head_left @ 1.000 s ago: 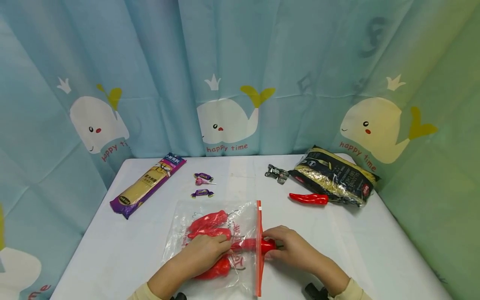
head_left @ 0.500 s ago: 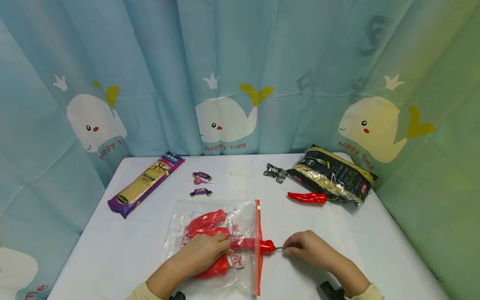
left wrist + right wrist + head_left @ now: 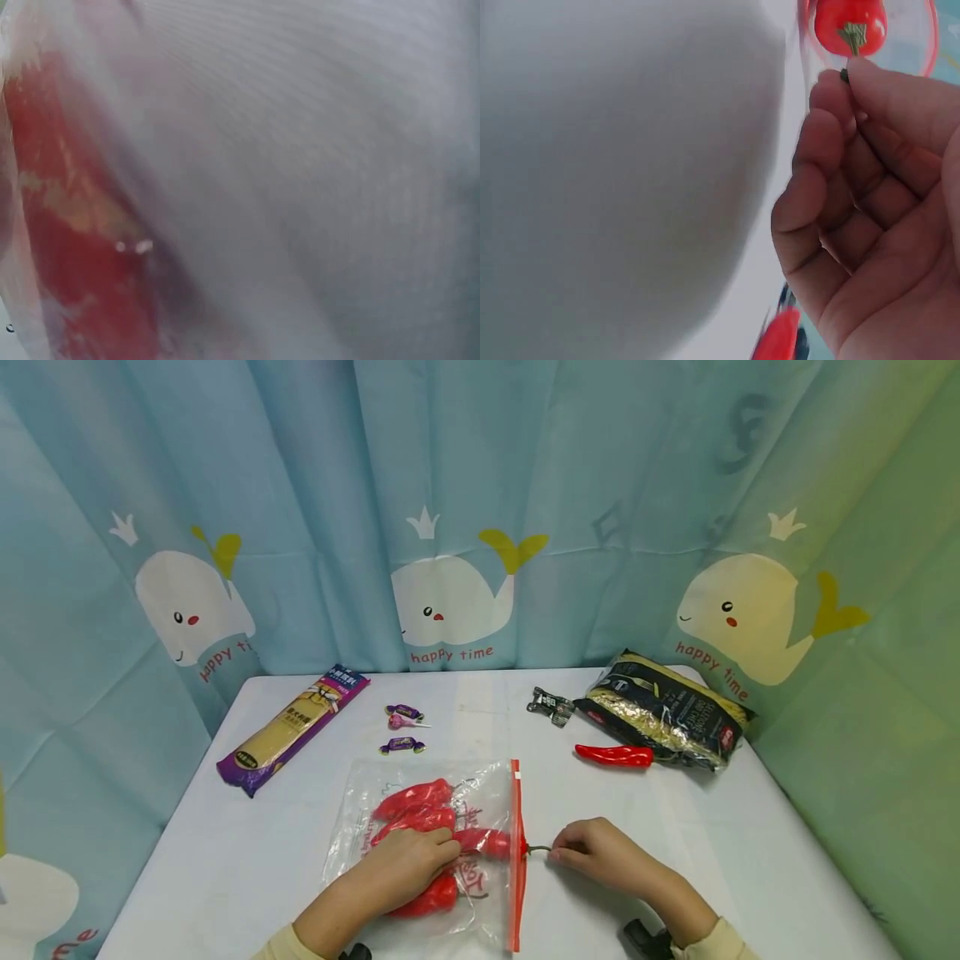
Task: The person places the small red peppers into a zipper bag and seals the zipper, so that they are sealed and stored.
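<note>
A clear zip bag [image 3: 352,785] with a red edge strip lies on the white table, several red chili peppers [image 3: 412,799] inside it. My left hand [image 3: 412,864] is on top of the bag with bent fingers, gripping its film over the peppers; its fingertips are partly hidden. My right hand [image 3: 603,853] pinches the green stem [image 3: 853,36] of another red chili pepper [image 3: 483,842] between thumb and forefinger. That pepper lies through the bag's mouth, its body inside and its stem outside. The left wrist view is blurred, showing red pepper [image 3: 82,247] under film.
Another red chili pepper [image 3: 615,757] lies beside a black and gold package [image 3: 667,710] at the back right, near a small black wrapper [image 3: 552,705]. Purple candies [image 3: 402,744] and a lollipop [image 3: 400,722] lie behind the bag. A purple noodle pack [image 3: 292,727] lies left.
My right hand first drew back from the pepper's top to its stem, then moved left, and the pepper slid deeper into the bag. My left hand stayed in place.
</note>
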Available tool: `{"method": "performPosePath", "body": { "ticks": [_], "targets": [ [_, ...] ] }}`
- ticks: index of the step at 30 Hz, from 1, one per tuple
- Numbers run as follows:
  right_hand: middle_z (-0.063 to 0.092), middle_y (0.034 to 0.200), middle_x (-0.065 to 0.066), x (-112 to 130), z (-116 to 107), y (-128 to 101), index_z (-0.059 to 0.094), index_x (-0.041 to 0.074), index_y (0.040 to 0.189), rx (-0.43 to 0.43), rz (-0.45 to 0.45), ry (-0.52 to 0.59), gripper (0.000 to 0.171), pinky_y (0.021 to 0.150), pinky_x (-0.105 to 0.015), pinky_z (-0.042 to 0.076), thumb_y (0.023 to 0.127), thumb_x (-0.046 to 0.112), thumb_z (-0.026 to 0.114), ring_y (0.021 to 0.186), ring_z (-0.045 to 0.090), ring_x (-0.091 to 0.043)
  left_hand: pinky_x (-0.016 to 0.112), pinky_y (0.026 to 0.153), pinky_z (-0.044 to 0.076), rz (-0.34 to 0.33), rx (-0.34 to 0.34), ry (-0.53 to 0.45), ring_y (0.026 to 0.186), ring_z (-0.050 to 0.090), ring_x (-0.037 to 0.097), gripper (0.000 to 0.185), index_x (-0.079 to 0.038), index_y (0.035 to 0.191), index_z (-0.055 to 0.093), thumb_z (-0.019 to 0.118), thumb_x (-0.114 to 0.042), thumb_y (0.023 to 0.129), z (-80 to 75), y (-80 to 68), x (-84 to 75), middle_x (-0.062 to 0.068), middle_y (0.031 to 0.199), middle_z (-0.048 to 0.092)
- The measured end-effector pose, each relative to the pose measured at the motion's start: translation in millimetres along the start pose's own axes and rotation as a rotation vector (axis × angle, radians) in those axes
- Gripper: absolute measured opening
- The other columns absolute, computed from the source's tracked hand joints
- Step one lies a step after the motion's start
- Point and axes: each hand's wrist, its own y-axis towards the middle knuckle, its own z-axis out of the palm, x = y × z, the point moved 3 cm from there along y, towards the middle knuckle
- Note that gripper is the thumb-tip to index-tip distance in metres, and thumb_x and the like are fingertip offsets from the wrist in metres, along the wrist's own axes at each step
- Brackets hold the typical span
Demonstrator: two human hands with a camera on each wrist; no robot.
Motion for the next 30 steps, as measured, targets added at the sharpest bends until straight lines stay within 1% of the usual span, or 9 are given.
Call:
{"method": "performPosePath", "body": {
  "ticks": [4,9,12,15,18,21,24,27,30],
  "targets": [
    [0.067,0.083,0.015,6.8,11.3,13.4,0.074,0.014,0.092,0.001,-0.049,-0.007,0.012,0.067,-0.026,0.050,0.097,0.023,0.069,0.074,0.057,0.001,0.021,0.066,0.046,-0.012,0.025,-0.033,0.069,0.053,0.003,0.009,-0.025,0.090,0.062,0.069,-0.024,0.096,-0.2,0.1,0.1,-0.013,0.089,0.060],
    [0.063,0.079,0.016,16.8,24.3,27.5,0.073,0.016,0.088,-0.016,-0.109,-0.014,0.010,0.064,-0.023,0.048,0.097,0.020,0.068,0.070,0.053,0.002,0.021,0.063,0.043,-0.021,0.024,-0.029,0.065,0.051,0.004,0.010,-0.025,0.089,0.061,0.068,-0.023,0.096,0.3,0.1,0.2,-0.013,0.087,0.059],
    [0.060,0.076,0.016,21.9,29.8,35.0,0.073,0.015,0.088,-0.028,-0.133,-0.006,0.009,0.062,-0.021,0.046,0.096,0.015,0.068,0.067,0.051,0.003,0.021,0.062,0.043,-0.024,0.023,-0.024,0.065,0.052,0.004,0.010,-0.025,0.090,0.061,0.068,-0.023,0.096,0.1,-0.2,0.5,-0.012,0.088,0.059],
    [0.059,0.074,0.017,24.4,33.5,39.6,0.073,0.013,0.088,-0.040,-0.151,-0.009,0.009,0.060,-0.020,0.044,0.094,0.009,0.067,0.066,0.049,0.003,0.020,0.064,0.044,-0.034,0.040,-0.045,0.067,0.052,0.002,0.008,-0.026,0.092,0.063,0.070,-0.024,0.095,-0.3,-0.5,1.2,-0.013,0.089,0.060],
    [0.059,0.074,0.017,24.0,34.4,40.5,0.073,0.014,0.087,-0.052,-0.166,-0.024,0.010,0.059,-0.020,0.044,0.092,0.007,0.068,0.065,0.048,0.003,0.020,0.064,0.045,-0.035,0.039,-0.049,0.067,0.054,0.003,0.008,-0.026,0.092,0.063,0.070,-0.024,0.095,0.5,-0.5,1.6,-0.013,0.090,0.061],
    [0.062,0.076,0.017,22.2,31.2,39.6,0.074,0.015,0.088,-0.058,-0.174,-0.029,0.009,0.061,-0.021,0.046,0.093,0.010,0.069,0.067,0.050,0.003,0.021,0.064,0.046,-0.027,0.027,-0.034,0.067,0.055,0.004,0.008,-0.026,0.092,0.063,0.069,-0.024,0.095,0.3,-0.5,1.7,-0.012,0.089,0.062],
    [0.066,0.082,0.015,18.6,24.4,36.8,0.075,0.015,0.091,-0.057,-0.152,-0.018,0.006,0.065,-0.024,0.049,0.094,0.013,0.070,0.073,0.056,0.002,0.023,0.064,0.047,-0.020,0.018,-0.016,0.067,0.057,0.005,0.008,-0.026,0.091,0.062,0.068,-0.024,0.096,0.7,-0.6,1.7,-0.011,0.089,0.062],
    [0.068,0.086,0.014,13.0,13.2,33.9,0.075,0.014,0.094,-0.064,-0.108,-0.020,0.005,0.070,-0.026,0.050,0.095,0.016,0.070,0.078,0.058,0.000,0.023,0.064,0.048,-0.022,0.018,-0.015,0.067,0.058,0.005,0.008,-0.026,0.091,0.062,0.068,-0.024,0.096,1.2,-0.7,2.5,-0.011,0.089,0.062],
    [0.067,0.088,0.012,6.7,-3.6,31.3,0.075,0.013,0.096,-0.113,-0.091,-0.063,0.004,0.071,-0.028,0.050,0.093,0.015,0.072,0.079,0.059,-0.003,0.023,0.064,0.048,-0.021,0.018,-0.014,0.067,0.058,0.005,0.008,-0.026,0.092,0.062,0.068,-0.024,0.096,2.3,-0.6,3.1,-0.011,0.089,0.062]
  ]
}}
